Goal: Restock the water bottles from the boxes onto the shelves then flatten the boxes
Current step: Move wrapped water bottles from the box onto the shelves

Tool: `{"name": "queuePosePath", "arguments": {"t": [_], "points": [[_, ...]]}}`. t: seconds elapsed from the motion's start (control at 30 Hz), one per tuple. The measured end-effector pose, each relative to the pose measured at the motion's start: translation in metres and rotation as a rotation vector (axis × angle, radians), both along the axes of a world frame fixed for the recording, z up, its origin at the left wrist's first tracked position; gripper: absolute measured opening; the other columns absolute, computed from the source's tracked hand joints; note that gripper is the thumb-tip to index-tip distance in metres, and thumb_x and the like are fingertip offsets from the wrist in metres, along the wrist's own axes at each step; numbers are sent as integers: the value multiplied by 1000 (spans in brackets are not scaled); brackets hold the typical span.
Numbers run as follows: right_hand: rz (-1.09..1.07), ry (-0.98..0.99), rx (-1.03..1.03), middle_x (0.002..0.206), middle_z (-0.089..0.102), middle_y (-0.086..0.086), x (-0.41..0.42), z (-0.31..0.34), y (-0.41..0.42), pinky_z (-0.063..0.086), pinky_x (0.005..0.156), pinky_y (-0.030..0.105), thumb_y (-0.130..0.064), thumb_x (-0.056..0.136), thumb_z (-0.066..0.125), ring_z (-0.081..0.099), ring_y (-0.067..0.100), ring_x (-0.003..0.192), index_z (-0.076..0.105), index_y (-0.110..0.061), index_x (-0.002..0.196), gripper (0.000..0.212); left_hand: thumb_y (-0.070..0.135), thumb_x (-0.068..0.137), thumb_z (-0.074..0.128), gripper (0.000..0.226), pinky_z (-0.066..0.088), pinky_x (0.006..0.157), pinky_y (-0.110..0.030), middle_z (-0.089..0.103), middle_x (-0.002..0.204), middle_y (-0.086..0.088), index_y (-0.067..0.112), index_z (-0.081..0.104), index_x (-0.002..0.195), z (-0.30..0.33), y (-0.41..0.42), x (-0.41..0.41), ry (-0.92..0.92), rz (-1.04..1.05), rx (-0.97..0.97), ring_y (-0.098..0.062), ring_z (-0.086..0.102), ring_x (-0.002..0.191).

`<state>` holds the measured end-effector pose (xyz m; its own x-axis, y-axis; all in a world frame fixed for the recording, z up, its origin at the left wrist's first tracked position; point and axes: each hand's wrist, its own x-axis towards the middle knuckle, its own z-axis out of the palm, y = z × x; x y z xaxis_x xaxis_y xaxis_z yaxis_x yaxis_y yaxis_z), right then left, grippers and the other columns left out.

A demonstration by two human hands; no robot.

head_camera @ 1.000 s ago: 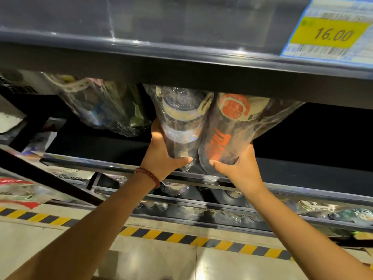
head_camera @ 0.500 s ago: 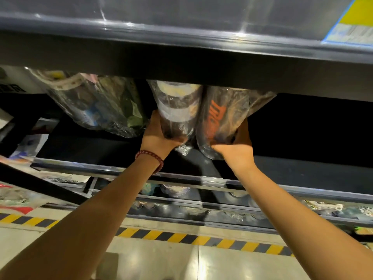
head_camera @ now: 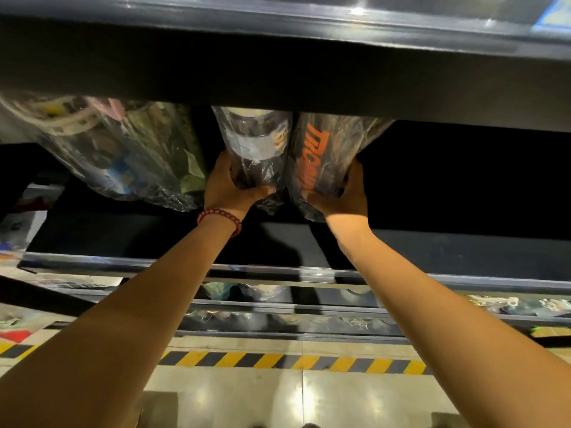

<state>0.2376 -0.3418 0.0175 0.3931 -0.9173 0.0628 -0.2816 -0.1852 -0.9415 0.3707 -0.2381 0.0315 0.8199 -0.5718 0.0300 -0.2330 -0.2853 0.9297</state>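
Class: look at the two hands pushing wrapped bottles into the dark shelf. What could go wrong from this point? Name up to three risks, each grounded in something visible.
1. The left hand and right hand grip only the bases of the clear wrapped bottle and the orange-lettered wrapped bottle; the slick plastic wrap might slip.
2. The bottle tops pass close under the upper shelf edge and may snag.
3. The neighbouring wrapped bundle sits close on the left and could be knocked.

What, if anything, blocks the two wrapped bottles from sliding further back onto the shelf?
Nothing visible does. The left hand grips the clear wrapped bottle and the right hand grips the orange-lettered bottle. The shelf beyond them is dark, so its depth cannot be checked. Bagged goods lie beside them, left.
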Motion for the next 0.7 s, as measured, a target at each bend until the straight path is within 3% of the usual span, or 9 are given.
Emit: {"name": "queuePosePath", "arguments": {"t": [0.2,0.27,0.3,0.33,0.43,0.57,0.63,0.7], "points": [[-10,-109,138,131,49,11,-10,13,11,44,102,42,1,68,80,49,23,121,36,-6,135,81,5,66,81,84,46,99,-33,51,134,-8,5,37,137,7,8,-4,184,18,-24,-20,52,119],[-39,-165,254,126,46,9,-24,25,19,48,98,37,4,72,75,46,21,118,34,-8,137,78,6,79,70,53,45,97,-44,48,138,-13,5,47,127,19,18,-10,239,29,-35,-29,48,125],[-45,-148,270,126,46,7,-35,32,25,51,91,28,2,73,76,46,20,117,34,-10,138,78,9,86,63,32,44,92,-44,49,137,-13,5,54,117,24,24,-17,261,58,1,-31,47,125],[-40,-99,256,126,48,6,-48,38,32,51,86,22,-3,74,76,48,19,117,35,-12,138,77,8,87,61,27,45,87,-39,52,133,-13,5,56,113,34,31,-26,330,70,7,-30,49,123],[-43,-38,259,124,51,3,-97,56,57,47,94,32,-17,79,76,52,19,114,40,-14,134,66,3,73,76,58,50,79,-19,57,123,-13,-1,50,125,49,56,-60,356,86,-34,-23,58,111],[-60,-120,310,122,53,8,-175,82,99,52,79,22,-7,82,71,56,17,102,45,-14,130,55,-4,77,70,59,46,99,-32,53,130,-17,1,46,130,87,90,-117,403,-175,-34,-24,54,114],[-69,-142,357,123,56,8,-222,90,125,54,83,25,-6,81,71,59,15,99,49,-18,124,49,9,78,73,59,47,95,-20,53,129,-12,5,46,130,101,106,-150,363,-419,39,-22,54,115],[-99,-135,386,117,58,4,-269,92,150,51,90,35,-6,79,73,59,16,100,54,-23,118,47,39,53,87,82,51,87,-16,59,119,-3,15,50,122,104,122,-183,392,-546,72,-18,59,107]]}}
